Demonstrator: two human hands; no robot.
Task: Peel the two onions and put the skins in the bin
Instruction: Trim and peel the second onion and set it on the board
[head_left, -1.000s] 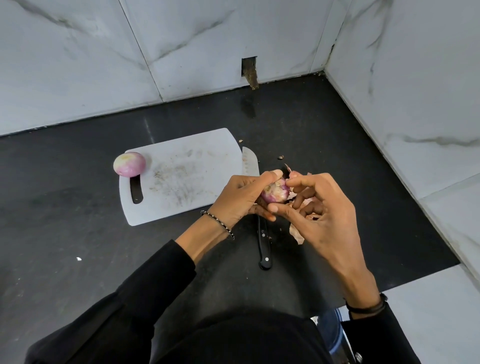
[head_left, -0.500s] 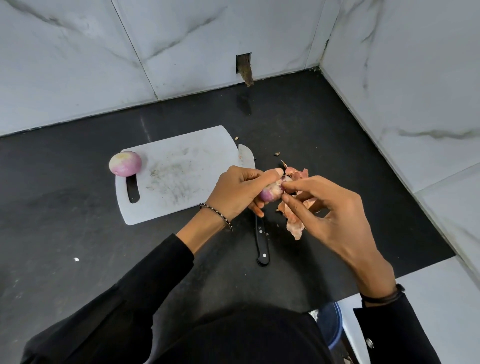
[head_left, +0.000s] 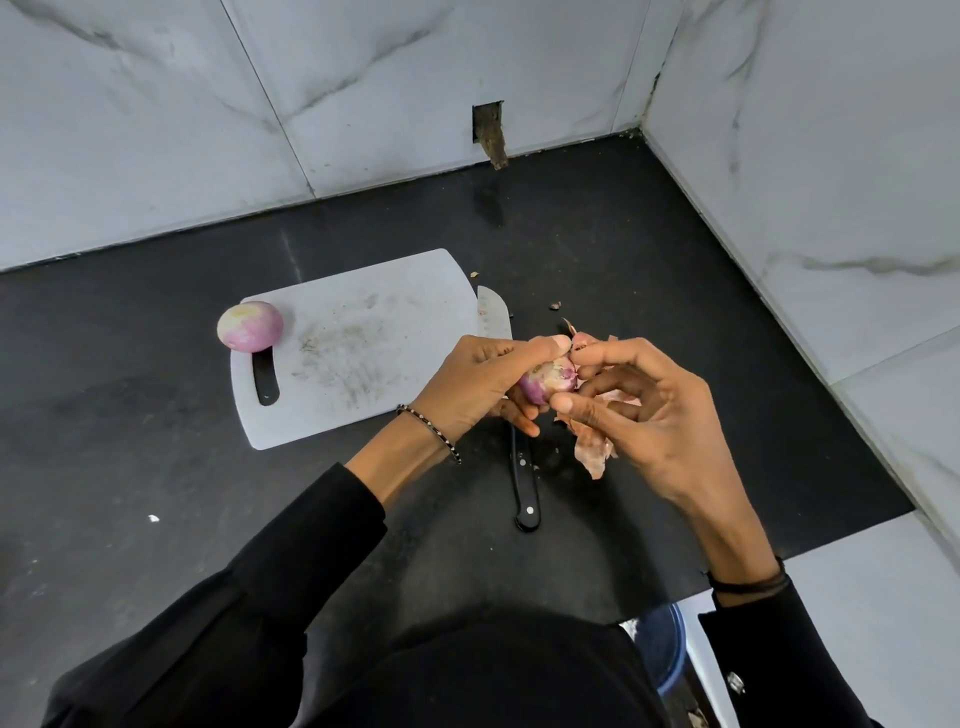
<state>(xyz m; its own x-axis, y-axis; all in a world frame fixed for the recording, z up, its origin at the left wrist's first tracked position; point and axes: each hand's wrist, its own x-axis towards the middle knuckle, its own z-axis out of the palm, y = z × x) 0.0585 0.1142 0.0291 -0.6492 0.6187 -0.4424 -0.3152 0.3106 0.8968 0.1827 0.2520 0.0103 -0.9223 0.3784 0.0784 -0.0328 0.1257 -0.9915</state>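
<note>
The small onion (head_left: 550, 382) is held in the air above the black countertop (head_left: 130, 415), just right of the cutting board (head_left: 363, 353) and over the middle of the knife (head_left: 525, 488). Its purple flank faces down and left into the left palm, and its paler, flecked end points up and right toward the right hand. It looks nearly round, so I cannot tell its long axis.

The left hand (head_left: 483, 384) comes in from the lower left, back of the hand up. Its thumb lies along the top of the small onion and its fingers curl under it, clamping it. The right hand (head_left: 654, 415) reaches in from the lower right with the wrist bent. Its forefinger tip and thumb tip sit against the onion's pale end, one above and one below, and the other fingers are curled loosely under them. Whether those two tips pinch a strip of skin is not clear.

Loose skins (head_left: 592, 447) lie in a pile on the countertop under the right hand, partly hidden by it. The peeled onion (head_left: 250, 326) rests on the far left corner of the cutting board, pale end up, just beyond the handle slot. The knife lies beside the board's right edge, black handle toward the person and blade tip pointing away. A blue bin (head_left: 662, 649) shows below the counter's near edge, beside the right sleeve.
</note>
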